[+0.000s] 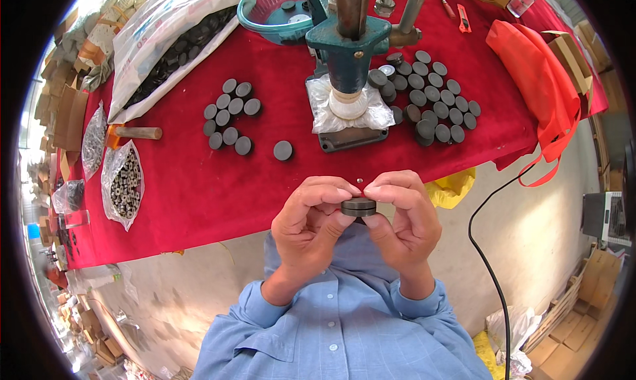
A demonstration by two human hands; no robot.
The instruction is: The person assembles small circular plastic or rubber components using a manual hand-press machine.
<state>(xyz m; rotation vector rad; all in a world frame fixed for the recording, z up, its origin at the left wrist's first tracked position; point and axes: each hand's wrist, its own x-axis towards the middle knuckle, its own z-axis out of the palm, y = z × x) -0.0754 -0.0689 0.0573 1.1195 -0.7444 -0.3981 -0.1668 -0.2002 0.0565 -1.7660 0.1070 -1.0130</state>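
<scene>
Between my two hands, in front of my chest at the table's near edge, is a round black disc [358,207] with a groove round its side. My left hand [313,219] pinches its left side between thumb and fingers. On the other side, my right hand [405,216] grips it the same way. Just beyond my fingertips a tiny shiny piece [360,180] lies on the red cloth. A single black disc [283,151] rests to the left, near a loose group of black discs [230,136]. More black discs [442,110] are gathered on the right.
A green press [349,49] with a plastic-wrapped base stands straight ahead. Behind it sits a teal basket [275,30]. To the left are a white sack of black pieces [152,42], a hammer [138,133] and a bag of small metal parts [124,184]. A red bag [536,75] hangs at right.
</scene>
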